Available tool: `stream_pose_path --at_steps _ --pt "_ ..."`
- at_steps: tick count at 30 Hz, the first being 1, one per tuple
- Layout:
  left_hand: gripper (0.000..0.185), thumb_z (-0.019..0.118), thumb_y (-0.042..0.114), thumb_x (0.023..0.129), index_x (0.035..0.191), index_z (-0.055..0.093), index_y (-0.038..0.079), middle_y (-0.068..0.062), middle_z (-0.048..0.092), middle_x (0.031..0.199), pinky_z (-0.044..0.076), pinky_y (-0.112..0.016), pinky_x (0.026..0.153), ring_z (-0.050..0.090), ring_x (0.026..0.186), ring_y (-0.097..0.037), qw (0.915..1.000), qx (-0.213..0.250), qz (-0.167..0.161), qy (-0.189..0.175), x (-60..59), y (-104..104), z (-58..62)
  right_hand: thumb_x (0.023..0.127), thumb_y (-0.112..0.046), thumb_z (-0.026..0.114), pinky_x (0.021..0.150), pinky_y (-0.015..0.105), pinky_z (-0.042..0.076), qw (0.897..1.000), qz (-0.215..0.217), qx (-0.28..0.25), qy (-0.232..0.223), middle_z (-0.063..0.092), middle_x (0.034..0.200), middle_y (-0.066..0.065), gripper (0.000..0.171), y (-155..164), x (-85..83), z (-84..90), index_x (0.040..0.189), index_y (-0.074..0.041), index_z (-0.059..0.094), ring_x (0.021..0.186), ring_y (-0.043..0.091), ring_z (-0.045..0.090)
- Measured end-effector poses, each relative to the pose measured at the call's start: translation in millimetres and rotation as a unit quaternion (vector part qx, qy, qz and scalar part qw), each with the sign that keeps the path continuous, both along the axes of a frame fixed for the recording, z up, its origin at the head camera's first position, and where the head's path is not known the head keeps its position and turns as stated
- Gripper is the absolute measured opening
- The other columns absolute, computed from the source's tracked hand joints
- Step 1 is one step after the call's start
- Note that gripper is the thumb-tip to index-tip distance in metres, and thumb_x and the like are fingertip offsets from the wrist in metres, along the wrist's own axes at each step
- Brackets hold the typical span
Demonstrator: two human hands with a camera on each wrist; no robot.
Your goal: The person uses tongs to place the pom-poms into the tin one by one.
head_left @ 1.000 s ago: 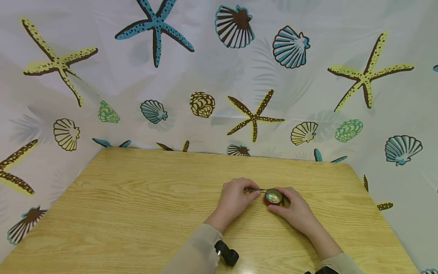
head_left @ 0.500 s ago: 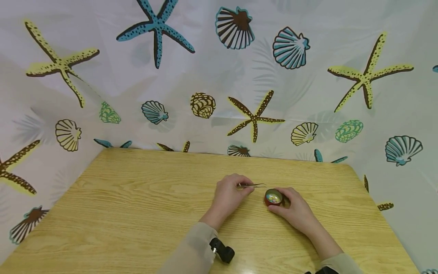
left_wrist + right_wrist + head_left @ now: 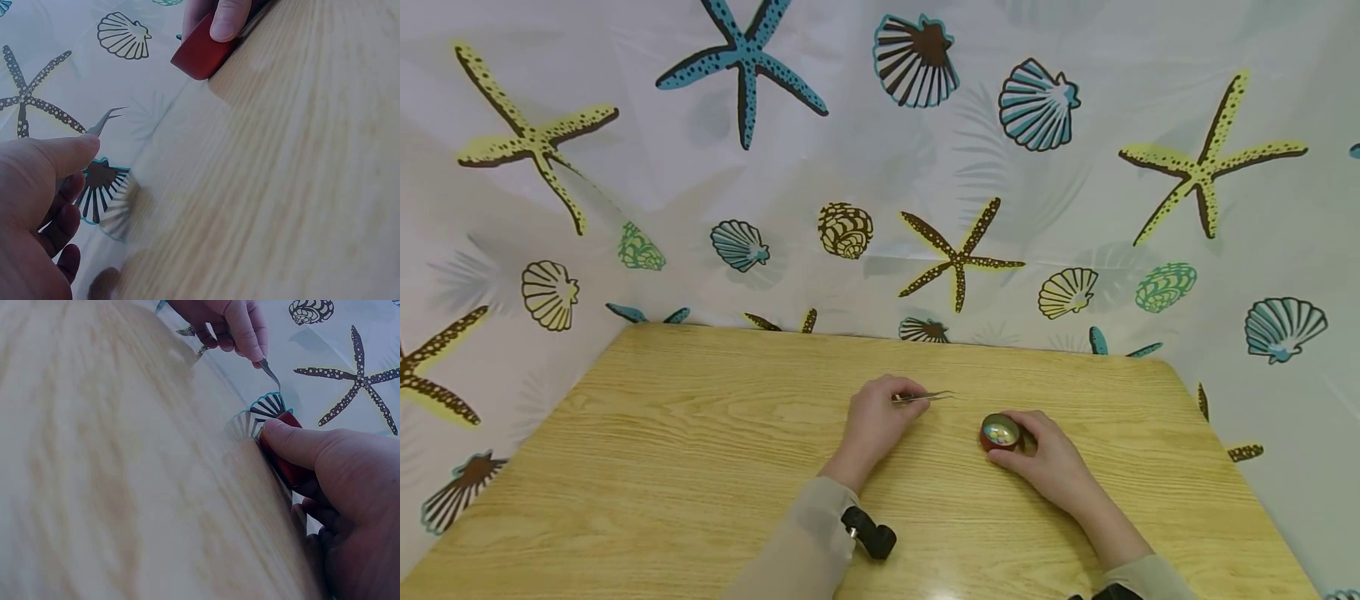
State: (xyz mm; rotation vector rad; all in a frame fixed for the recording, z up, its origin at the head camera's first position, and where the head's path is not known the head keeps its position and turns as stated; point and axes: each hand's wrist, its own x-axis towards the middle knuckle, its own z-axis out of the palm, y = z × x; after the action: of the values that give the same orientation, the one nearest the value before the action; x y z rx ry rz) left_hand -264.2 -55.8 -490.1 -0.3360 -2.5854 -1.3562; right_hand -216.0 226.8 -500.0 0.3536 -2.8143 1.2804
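Our left hand [image 3: 871,421] pinches a pair of fine metal tweezers [image 3: 922,397] between thumb and curled fingers, tips pointing toward the small red container [image 3: 999,434] of pastel beads but well short of it. Our right hand [image 3: 1047,460] curls around that container, holding it on the wooden table [image 3: 700,467].

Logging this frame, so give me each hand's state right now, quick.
Left hand: closed, pinching the tweezers.
Right hand: closed, gripping the small red pot of coloured bits on the table.
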Motion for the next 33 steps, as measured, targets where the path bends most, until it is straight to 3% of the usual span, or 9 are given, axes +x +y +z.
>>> stream_pose_path --at_steps 8,16,22,33 --pt "0.008 0.085 0.026 0.101 0.108 0.087 0.021 0.003 0.078 0.105 0.048 -0.056 0.105 0.070 0.106 -0.027 0.9995 -0.025 0.019 0.005 -3.5 -7.4 -4.5 0.097 -0.037 0.089 0.117 0.063 0.044 1.000 0.000 -0.001 -0.003 0.066 0.141 0.011 0.066 0.3 -0.2 -0.3 0.151 -0.008 0.065 0.137 0.037 0.059" --pt "0.008 0.087 0.027 0.100 0.106 0.088 0.023 0.005 0.076 0.101 0.047 -0.055 0.100 0.066 0.096 -0.022 0.9973 -0.066 0.030 0.010 -5.0 -6.2 -8.4 0.097 -0.036 0.089 0.117 0.062 0.044 1.000 -0.001 -0.003 -0.004 0.066 0.139 0.010 0.065 0.1 -0.3 0.5 0.151 -0.008 0.065 0.136 0.036 0.060" --pt "0.006 0.089 0.027 0.097 0.103 0.088 0.024 0.005 0.073 0.100 0.041 -0.060 0.101 0.062 0.097 -0.024 0.9957 -0.090 0.020 0.004 -1.6 -4.8 -9.4 0.097 -0.036 0.090 0.117 0.062 0.044 1.000 0.000 -0.005 -0.006 0.066 0.139 0.010 0.065 -0.4 -0.2 0.5 0.150 -0.008 0.065 0.135 0.035 0.061" --pt "0.009 0.089 0.032 0.097 0.104 0.090 0.027 0.003 0.074 0.101 0.043 -0.062 0.103 0.062 0.095 -0.025 0.9873 -0.158 0.014 0.012 -0.4 -2.0 -7.7 0.097 -0.038 0.089 0.116 0.062 0.044 1.000 -0.001 -0.003 -0.008 0.066 0.140 0.011 0.067 0.5 -0.4 -1.0 0.151 -0.008 0.065 0.136 0.036 0.060"
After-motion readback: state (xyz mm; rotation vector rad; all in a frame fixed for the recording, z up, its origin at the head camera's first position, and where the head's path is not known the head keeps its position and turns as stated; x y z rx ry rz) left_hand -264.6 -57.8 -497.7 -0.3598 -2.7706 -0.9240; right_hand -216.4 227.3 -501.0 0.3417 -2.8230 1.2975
